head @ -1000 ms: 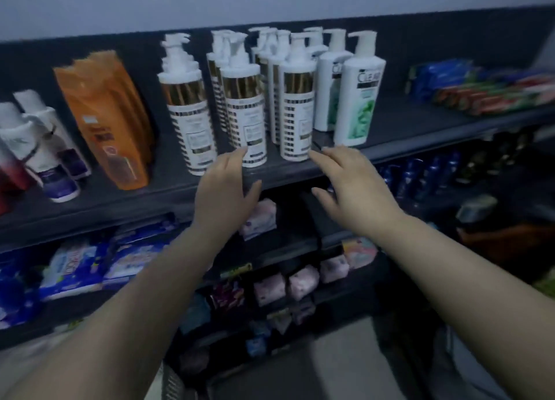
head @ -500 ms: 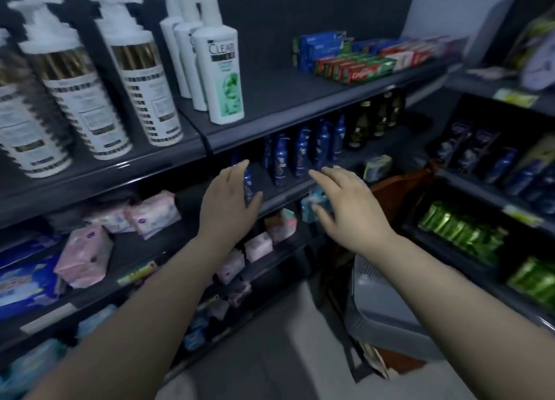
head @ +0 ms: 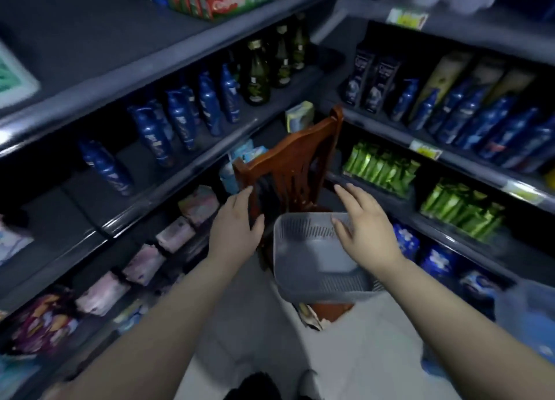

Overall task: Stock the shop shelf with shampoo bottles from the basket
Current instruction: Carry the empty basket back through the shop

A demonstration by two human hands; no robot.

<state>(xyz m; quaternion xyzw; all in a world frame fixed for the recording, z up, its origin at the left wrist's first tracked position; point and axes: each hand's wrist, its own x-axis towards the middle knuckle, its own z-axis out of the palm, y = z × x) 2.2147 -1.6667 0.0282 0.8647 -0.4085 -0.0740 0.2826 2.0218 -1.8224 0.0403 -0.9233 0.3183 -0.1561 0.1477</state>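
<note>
I see the basket empty: a grey slotted tub on the seat of a brown chair in the corner of a shop aisle, with no shampoo bottle in it that I can make out. I judge from this that the stocking is at or near its end, with nothing visible left to carry up; whether other bottles wait elsewhere, I cannot tell.

Left of the basket, dark shelves run back toward the corner, carrying blue bottles and, farther in, green glass bottles; pink and white packets line the lower tiers. Above those, red and green boxes sit on the top tier. Just left of the basket, my left hand hangs open and empty, fingers spread, in front of the chair back. Over the basket's far right rim, my right hand hovers open and empty too, palm down; I cannot tell if it touches the rim.

Right of the basket, a second run of shelving holds more blue bottles and, below them, green sachets. Below the basket, pale floor shows between the two runs. The light is dim and the edges are blurred, so labels stay unreadable.
</note>
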